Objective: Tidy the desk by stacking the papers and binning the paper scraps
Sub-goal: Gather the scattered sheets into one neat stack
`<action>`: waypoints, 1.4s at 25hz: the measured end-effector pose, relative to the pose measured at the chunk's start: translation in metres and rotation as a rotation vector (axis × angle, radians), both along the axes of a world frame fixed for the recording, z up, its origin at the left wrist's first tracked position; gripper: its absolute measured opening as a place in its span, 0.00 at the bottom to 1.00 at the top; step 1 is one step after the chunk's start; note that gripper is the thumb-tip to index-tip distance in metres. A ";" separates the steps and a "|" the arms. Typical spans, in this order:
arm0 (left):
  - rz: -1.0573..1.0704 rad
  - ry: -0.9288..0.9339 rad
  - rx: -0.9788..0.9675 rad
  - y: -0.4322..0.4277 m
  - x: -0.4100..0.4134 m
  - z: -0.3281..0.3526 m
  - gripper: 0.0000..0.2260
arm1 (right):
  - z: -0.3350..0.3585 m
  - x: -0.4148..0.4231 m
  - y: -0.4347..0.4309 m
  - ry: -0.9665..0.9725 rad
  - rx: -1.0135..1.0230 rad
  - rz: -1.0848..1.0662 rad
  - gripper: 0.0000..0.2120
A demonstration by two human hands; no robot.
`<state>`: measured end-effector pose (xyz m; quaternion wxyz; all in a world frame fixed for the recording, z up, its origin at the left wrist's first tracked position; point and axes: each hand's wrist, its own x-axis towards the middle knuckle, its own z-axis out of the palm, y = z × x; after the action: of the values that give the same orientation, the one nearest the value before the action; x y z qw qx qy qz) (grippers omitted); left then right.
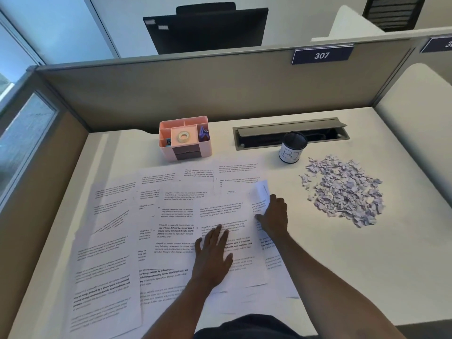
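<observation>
Papers (171, 216) lie in a loose, overlapping spread across the worktop (342, 265), most of them to the left of both hands. Beyond the left hand (212, 255), at the back, stands a pink organizer (184, 138) holding a roll of tape, right at the far fringe of the spread. The left hand lies flat with its fingers straight, pressing on the middle pages and gripping nothing. Just to its right, the right hand (275, 216) has its fingers curled round the edge of one sheet (261, 192), whose corner curls up off the rest.

I take this for the gathering step, barely begun, since nothing is stacked. The next move seems to call for drawing that sheet in over the pinned pages, then collecting those far to the left.

Beyond the right hand sits a small dark cup (292, 148) lettered "BI", presumably the bin. Further right, well apart, the paper scraps (344, 189) sit in a heap. Nothing blocks the hands, though loose pages could slide.
</observation>
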<state>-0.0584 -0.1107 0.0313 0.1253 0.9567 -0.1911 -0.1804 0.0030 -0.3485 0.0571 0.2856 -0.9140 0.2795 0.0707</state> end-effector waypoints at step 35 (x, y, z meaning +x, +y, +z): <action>0.407 -0.064 0.011 0.013 0.004 -0.008 0.26 | 0.015 -0.059 -0.073 -0.194 0.651 -0.066 0.24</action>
<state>-0.0540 -0.0976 0.0234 0.1479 0.9814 0.0034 -0.1221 -0.0565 -0.4219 0.0717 0.5898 -0.7677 0.2433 0.0595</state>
